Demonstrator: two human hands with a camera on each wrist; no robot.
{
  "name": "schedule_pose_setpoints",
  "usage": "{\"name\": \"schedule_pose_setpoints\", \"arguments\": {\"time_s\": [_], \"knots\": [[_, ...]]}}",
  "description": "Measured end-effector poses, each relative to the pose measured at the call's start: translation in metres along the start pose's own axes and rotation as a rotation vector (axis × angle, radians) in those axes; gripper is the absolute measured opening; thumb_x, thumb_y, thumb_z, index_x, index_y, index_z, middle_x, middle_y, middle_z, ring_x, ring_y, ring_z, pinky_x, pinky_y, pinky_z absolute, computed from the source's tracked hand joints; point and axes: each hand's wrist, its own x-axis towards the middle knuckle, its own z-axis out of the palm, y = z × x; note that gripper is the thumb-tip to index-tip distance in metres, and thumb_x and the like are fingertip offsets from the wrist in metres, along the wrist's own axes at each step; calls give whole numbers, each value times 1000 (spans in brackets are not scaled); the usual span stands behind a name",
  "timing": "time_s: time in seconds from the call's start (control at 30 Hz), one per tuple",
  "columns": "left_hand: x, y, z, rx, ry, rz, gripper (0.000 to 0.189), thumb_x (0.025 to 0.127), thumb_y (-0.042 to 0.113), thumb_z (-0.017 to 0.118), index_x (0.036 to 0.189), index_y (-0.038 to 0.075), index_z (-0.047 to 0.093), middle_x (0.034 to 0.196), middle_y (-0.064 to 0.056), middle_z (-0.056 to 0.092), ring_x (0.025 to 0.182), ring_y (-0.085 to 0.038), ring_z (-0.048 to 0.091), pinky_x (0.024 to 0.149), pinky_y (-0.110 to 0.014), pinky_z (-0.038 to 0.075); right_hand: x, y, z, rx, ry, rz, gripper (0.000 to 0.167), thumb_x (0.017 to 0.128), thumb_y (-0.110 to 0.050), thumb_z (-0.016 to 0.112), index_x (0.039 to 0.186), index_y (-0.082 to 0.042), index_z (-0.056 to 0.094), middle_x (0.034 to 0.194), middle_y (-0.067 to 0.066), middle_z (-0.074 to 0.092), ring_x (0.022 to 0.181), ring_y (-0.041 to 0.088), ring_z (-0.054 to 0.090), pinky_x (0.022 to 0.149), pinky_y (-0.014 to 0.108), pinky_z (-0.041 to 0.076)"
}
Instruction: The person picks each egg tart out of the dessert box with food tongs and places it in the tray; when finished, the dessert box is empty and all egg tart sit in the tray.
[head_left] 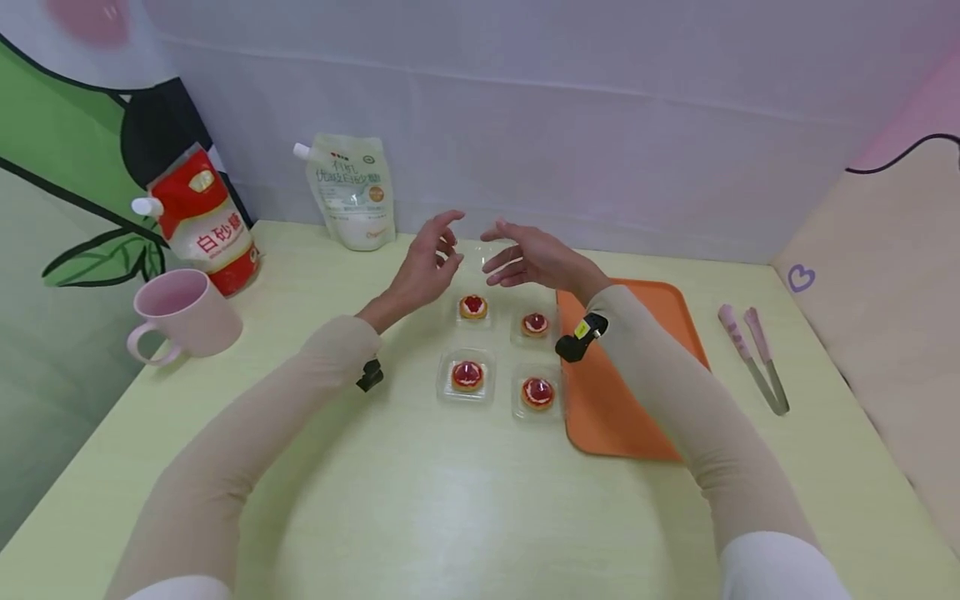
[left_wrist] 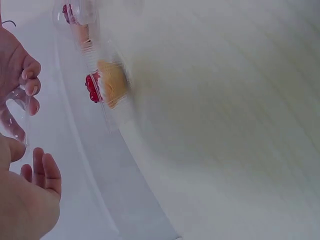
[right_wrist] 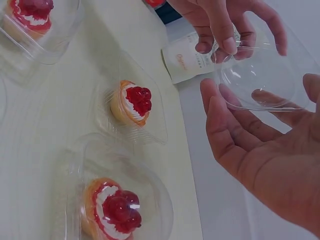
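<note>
Between both hands, above the far part of the table, is a clear plastic domed lid [right_wrist: 260, 82]. My left hand [head_left: 420, 271] pinches its rim between thumb and fingers. From the other side my right hand [head_left: 543, 258] holds the lid, fingers spread along its rim and thumb on the near side. Just below the hands, a berry-topped tart [head_left: 473, 307] sits in an uncovered clear tray [right_wrist: 157, 127]. Closest to the right wrist is another tart [head_left: 535, 324] under a clear dome. Two more covered tarts [head_left: 467, 376] stand nearer the front.
An orange tray [head_left: 622, 408] lies right of the tarts, partly beneath the right forearm. Tongs [head_left: 761, 358] rest farther right. A pink mug [head_left: 187, 321] and a red sugar pouch [head_left: 210, 221] stand at left; a pale green pouch [head_left: 352, 196] leans against the back wall.
</note>
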Motion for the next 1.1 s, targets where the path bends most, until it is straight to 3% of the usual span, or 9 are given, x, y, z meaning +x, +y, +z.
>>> {"name": "schedule_pose_setpoints", "arguments": {"time_s": [0.23,0.4,0.6,0.8,0.97,1.1], "knots": [[0,7,2,64,-8,70,61,93,-6,57,149,10,38,106,-18,53,83,-30,64,79,-39,56,1,1,-2,-8,-4,1,59,105,-53,31,148,-15,45,111,16,67,93,27,73,96,43,54],[2,7,-2,76,14,42,61,92,-6,60,148,11,42,106,-19,54,80,-30,64,78,-41,57,4,1,0,-65,24,-46,60,105,-51,35,153,-15,38,121,24,63,91,24,74,87,35,58],[12,4,-8,24,63,-60,64,90,-6,63,148,11,43,104,-21,57,77,-29,65,70,-29,53,13,3,3,-127,120,-163,60,104,-24,53,158,-16,27,129,33,57,98,30,73,92,41,56],[23,0,-12,-16,60,-202,68,89,-5,64,150,13,41,102,-20,56,76,-21,64,67,-22,52,26,5,3,-190,211,-225,66,100,-6,57,158,-18,28,116,29,61,107,44,66,95,46,54],[28,-4,-18,-63,42,-296,69,88,-7,64,151,13,42,96,-12,53,73,-14,61,68,-21,54,33,6,4,-224,224,-246,66,99,-3,57,157,-19,30,106,20,66,90,30,70,90,40,57],[30,-9,-24,-102,37,-350,67,89,-7,65,150,10,42,95,-9,51,72,-11,59,65,-19,52,41,4,3,-257,213,-261,66,98,-1,59,156,-16,32,101,19,67,78,19,68,78,31,57]]}}
